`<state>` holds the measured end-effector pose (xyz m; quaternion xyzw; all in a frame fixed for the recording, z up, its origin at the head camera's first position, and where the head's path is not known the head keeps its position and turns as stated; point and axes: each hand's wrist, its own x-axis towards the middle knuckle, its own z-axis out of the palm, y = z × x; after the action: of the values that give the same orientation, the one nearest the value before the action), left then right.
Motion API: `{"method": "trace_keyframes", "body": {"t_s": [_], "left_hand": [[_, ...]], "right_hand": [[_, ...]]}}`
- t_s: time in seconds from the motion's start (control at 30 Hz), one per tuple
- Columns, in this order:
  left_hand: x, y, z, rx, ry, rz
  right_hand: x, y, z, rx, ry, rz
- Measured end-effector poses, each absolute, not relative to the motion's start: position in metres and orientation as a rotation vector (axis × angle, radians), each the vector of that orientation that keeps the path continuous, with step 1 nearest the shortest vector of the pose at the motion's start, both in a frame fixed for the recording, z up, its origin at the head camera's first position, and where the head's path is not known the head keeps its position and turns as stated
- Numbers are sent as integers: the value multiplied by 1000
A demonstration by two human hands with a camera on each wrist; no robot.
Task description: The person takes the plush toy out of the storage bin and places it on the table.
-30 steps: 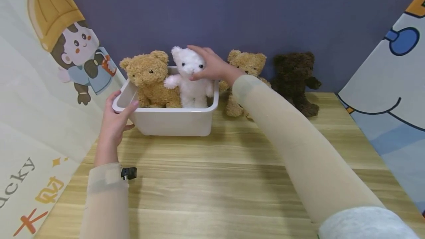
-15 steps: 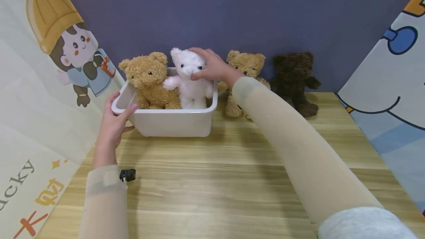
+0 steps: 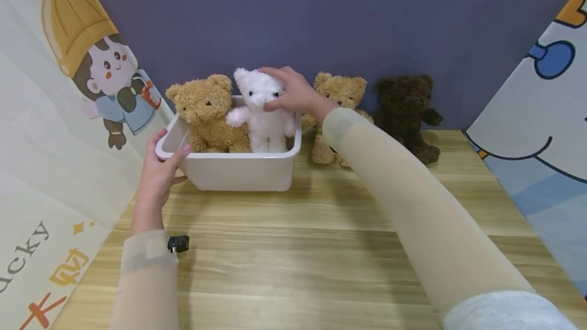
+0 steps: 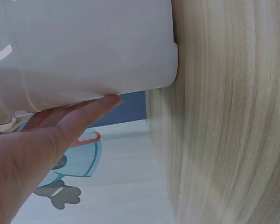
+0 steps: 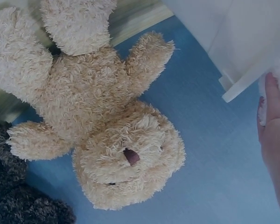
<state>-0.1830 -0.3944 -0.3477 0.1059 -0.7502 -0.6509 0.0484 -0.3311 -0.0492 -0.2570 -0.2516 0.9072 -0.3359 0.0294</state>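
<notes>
A white plastic bin [image 3: 238, 173] stands on the table at the back left. Inside it sit a tan teddy bear [image 3: 208, 108] and, to the right, a white teddy bear [image 3: 261, 116], both upright. My left hand [image 3: 158, 169] grips the bin's left front corner, thumb over the rim and fingers along the outer side. The left wrist view shows those fingers [image 4: 91, 112] lying against the bin's wall. With my right hand [image 3: 295, 93] I hold the white bear's head from its right side, thumb by its muzzle and fingers behind the head.
Right of the bin a lighter tan teddy bear [image 3: 341, 90] sits against the dark blue back panel [image 3: 367, 14], partly behind my right forearm. Beside it is a dark brown teddy bear [image 3: 408, 111]. Printed side panels flank the wood-grain table [image 3: 284, 248].
The whole head view shifts slightly downward. Both hands, the bin and the bears keep their places relative to one another.
</notes>
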Motion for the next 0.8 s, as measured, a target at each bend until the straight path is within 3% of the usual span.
{"method": "trace_keyframes", "body": {"t_s": [0.8], "left_hand": [[-179,-391,-348,329,-2293,-1985]], "right_hand": [[-324,-38,-224,-795,2909,-1017]]}}
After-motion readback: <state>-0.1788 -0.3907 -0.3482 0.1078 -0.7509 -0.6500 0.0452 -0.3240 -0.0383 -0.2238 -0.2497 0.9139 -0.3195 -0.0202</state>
